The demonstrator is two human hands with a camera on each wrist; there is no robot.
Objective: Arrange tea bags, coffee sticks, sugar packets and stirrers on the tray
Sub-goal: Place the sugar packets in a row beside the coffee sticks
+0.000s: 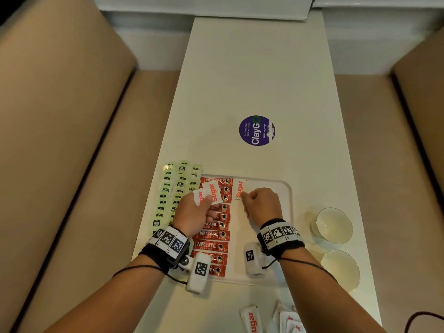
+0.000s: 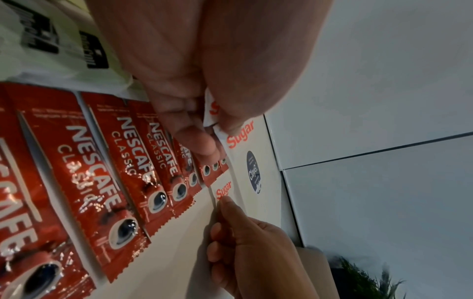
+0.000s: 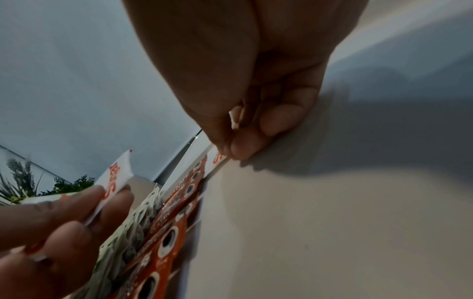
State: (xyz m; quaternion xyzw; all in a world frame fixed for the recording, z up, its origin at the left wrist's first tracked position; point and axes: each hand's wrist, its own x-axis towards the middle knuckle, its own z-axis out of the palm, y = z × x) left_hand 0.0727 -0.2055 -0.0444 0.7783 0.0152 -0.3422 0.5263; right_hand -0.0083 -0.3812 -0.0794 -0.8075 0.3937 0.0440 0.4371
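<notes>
A white tray lies on the table with a column of red Nescafe coffee sticks down its left side. Green tea bags lie in rows just left of the tray. My left hand holds two white sugar packets fanned above the coffee sticks. My right hand pinches the near end of another sugar packet lying at the tray's far end, right of the coffee sticks. In the left wrist view that lying packet rests flat under the right fingertips.
Two shallow glass bowls stand on the table right of the tray. Loose sugar packets lie at the near edge. A round purple sticker marks the table's middle. Beige bench seats flank the narrow table.
</notes>
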